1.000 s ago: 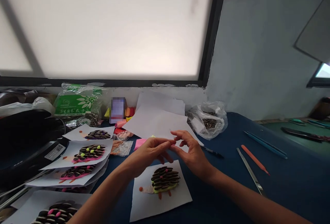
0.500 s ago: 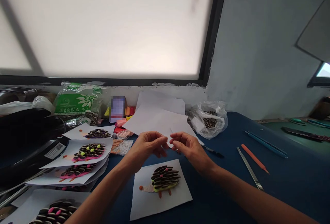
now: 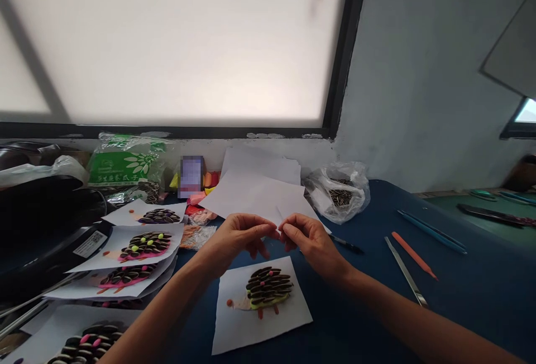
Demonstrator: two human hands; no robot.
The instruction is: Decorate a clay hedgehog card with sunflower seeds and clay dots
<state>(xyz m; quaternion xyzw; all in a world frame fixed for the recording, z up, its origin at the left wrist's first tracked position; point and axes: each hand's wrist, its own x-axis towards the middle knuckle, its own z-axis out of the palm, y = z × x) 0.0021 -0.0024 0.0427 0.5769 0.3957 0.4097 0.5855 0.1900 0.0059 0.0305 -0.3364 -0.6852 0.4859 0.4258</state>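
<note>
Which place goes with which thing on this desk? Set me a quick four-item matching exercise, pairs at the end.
Things:
1. Left hand
2. Orange tool
3. Crumpled plastic bag
4. Seed hedgehog with yellow-green base

Places:
A. Just right of the blank white papers, dark seeds inside
B. On a sheet below both hands in the view
C. Fingertips close to those of the right hand
D. Between the silver tool and the blue tool

Pairs: 1-C, 2-D, 3-A, 4-B
</note>
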